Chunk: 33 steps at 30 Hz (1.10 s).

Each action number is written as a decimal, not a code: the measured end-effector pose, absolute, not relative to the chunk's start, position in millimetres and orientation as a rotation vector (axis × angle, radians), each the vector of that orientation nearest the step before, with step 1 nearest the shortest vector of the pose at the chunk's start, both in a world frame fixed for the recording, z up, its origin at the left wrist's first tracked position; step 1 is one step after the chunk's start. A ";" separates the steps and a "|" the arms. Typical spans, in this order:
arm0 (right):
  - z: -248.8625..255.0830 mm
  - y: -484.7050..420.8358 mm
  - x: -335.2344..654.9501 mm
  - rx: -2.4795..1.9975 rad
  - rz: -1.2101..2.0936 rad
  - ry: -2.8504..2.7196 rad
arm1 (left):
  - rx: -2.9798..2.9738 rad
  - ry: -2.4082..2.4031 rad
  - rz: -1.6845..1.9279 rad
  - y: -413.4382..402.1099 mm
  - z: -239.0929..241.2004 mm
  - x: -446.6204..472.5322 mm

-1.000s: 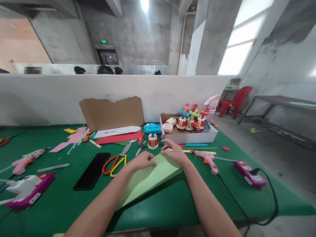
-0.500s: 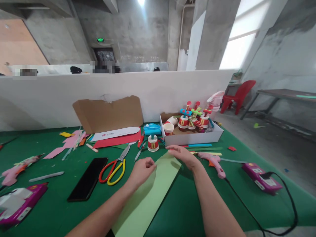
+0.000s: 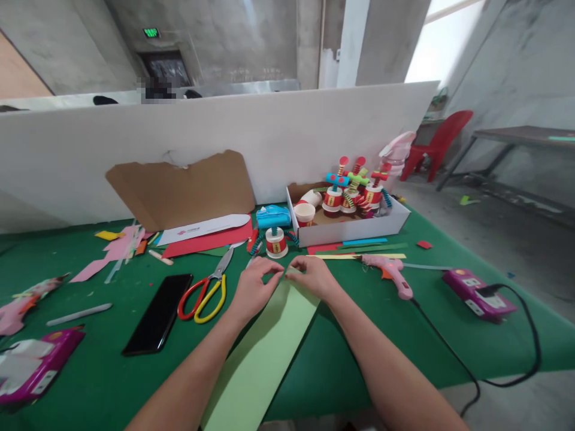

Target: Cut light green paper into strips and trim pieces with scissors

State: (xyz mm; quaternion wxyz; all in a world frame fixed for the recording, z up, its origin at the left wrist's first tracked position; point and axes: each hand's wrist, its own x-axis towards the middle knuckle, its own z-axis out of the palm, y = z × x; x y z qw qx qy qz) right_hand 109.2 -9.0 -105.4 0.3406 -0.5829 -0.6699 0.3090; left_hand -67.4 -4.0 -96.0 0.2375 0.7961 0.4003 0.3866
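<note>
A long strip of light green paper [image 3: 265,353] runs from the near table edge up to both hands. My left hand [image 3: 257,284] pinches its far edge between thumb and fingers. Close beside it, my right hand [image 3: 314,276] pinches the same edge, the fingertips of both hands almost meeting. Just beyond them stands a small paper-cup figure [image 3: 276,242] with coiled paper arms. Scissors [image 3: 211,290] with one red and one yellow handle lie left of my left hand. A pink glue gun [image 3: 390,272] rests to the right of my right hand.
A white box [image 3: 354,232] at the back holds several cup figures. Brown cardboard [image 3: 188,191] leans on the white partition [image 3: 274,137]. On the left lie a black phone [image 3: 158,314], a grey pen [image 3: 79,314], paper scraps and another glue gun [image 3: 22,305]. A purple power strip [image 3: 478,293] trails a black cable.
My right hand has moved left and nearer, closing its fingers on the paper's far edge. My left hand has shifted toward that edge. The view has tilted downward.
</note>
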 end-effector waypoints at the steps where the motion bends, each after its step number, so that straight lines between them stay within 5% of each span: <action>1: -107.2 -9.0 106.7 -1.523 0.809 -1.726 | 2.250 1.057 1.073 -5.3 -97.3 -67.0; 33: -106.2 -11.8 97.9 -1.553 0.878 -1.662 | 2.703 1.146 1.172 -1.8 -124.3 -66.7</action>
